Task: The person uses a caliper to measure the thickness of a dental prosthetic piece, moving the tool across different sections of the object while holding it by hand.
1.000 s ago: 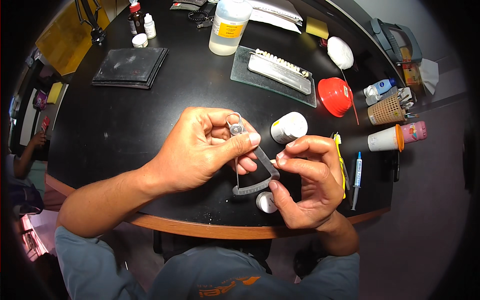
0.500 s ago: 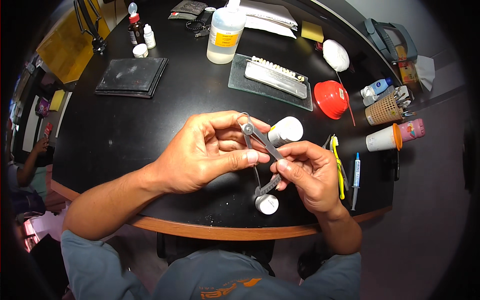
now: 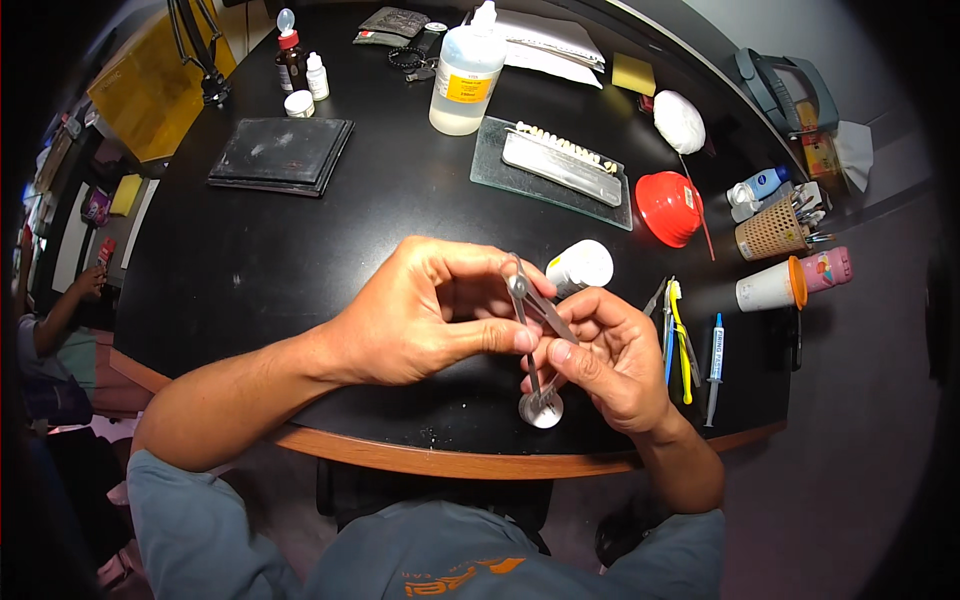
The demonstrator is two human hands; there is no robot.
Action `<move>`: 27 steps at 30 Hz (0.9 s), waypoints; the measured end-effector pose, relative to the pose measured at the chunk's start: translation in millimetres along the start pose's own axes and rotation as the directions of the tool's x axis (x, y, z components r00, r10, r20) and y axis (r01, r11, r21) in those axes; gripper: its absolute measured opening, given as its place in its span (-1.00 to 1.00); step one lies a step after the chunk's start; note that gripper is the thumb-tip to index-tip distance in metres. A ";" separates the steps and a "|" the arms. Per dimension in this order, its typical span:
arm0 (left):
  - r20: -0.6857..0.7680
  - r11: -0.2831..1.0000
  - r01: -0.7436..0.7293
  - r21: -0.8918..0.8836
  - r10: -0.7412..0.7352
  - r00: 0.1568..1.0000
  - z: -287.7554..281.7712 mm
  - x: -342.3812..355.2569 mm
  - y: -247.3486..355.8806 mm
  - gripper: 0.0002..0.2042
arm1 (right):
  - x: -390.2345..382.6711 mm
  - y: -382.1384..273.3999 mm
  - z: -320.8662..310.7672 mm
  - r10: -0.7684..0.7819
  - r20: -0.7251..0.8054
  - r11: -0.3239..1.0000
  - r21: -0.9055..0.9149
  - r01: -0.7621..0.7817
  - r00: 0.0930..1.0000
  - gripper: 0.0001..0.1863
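Note:
Over the near middle of the desk, a grey metal spring caliper [image 3: 519, 287] is held in both hands. My left hand [image 3: 410, 315] pinches it with thumb and fingers near the pivot, on the left side. On the opposite side, my right hand [image 3: 620, 370] has thumb and fingers closed round its other arm. Whether anything small sits between the caliper's tips is hidden by the fingers. The caliper's scale end overlaps a small white-lidded jar [image 3: 544, 416] on the desk. Just beyond my right hand stands a larger white jar [image 3: 588, 264].
A glass slab [image 3: 489, 165] bears a metal holder with tooth-shaped pieces. Beside it sits a red bowl [image 3: 667, 208]. At right lie a yellow-green toothbrush [image 3: 682, 330] and a blue-tipped syringe [image 3: 716, 370]. Far off are a clear bottle [image 3: 467, 75] and a black flat case [image 3: 280, 155]. A co-worker's hand [image 3: 92, 282] shows at left.
Both hands have tipped the caliper, so it appears narrower and more edge-on. They sit slightly lower and closer together. The whole desk has shifted a little rightward in view.

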State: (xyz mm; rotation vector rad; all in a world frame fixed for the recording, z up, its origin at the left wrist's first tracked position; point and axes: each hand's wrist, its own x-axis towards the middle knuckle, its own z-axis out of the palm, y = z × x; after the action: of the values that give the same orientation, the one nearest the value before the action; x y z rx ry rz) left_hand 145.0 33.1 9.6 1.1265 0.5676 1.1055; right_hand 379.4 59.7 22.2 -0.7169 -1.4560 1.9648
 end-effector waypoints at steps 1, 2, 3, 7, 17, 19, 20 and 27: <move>-0.001 1.000 0.001 0.001 -0.001 1.000 0.4 -0.4 0.4 -0.68 | 0.3 -1.0 2.2 0.023 0.021 0.999 0.021 -0.024 1.000 -0.82; -0.013 0.999 0.012 0.041 -0.011 1.000 1.5 -0.9 0.4 -0.68 | 0.3 -3.0 3.2 0.049 0.037 0.999 0.001 -0.049 0.998 -0.84; -0.026 0.996 0.023 0.082 -0.021 0.999 2.8 -1.2 0.4 -0.69 | -0.1 -4.8 4.6 0.047 0.039 0.999 0.002 -0.047 0.998 -0.84; -0.031 0.965 0.004 0.264 0.004 0.999 -2.7 -3.3 -4.3 -0.74 | -0.5 -14.3 5.3 0.200 0.036 0.979 -0.048 -0.198 0.979 -0.85; -0.187 0.961 0.019 0.277 0.035 0.982 3.6 -2.0 -0.7 -0.74 | 1.9 -21.8 -34.3 -0.233 -0.106 0.969 0.060 0.240 0.967 -0.73; -0.244 0.955 0.056 0.292 0.018 0.969 -2.1 -3.7 1.5 -0.64 | 1.9 -33.0 -46.2 -0.256 -0.225 0.951 0.114 0.286 0.940 -0.62; -0.233 0.941 0.057 0.333 0.023 0.972 -3.3 -4.7 3.6 -0.59 | 1.8 -39.0 -51.0 -0.257 -0.258 0.946 0.131 0.298 0.931 -0.60; -0.239 0.849 -0.051 0.526 0.205 0.949 2.0 3.8 10.4 -0.88 | 6.1 -43.2 -83.4 -0.214 -0.373 0.932 0.200 0.304 0.903 -0.68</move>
State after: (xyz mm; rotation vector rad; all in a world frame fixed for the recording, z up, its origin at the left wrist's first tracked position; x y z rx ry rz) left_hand 144.0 35.9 20.5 1.4933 1.0785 1.2862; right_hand 440.8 128.3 41.9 -0.6711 -1.0090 1.6760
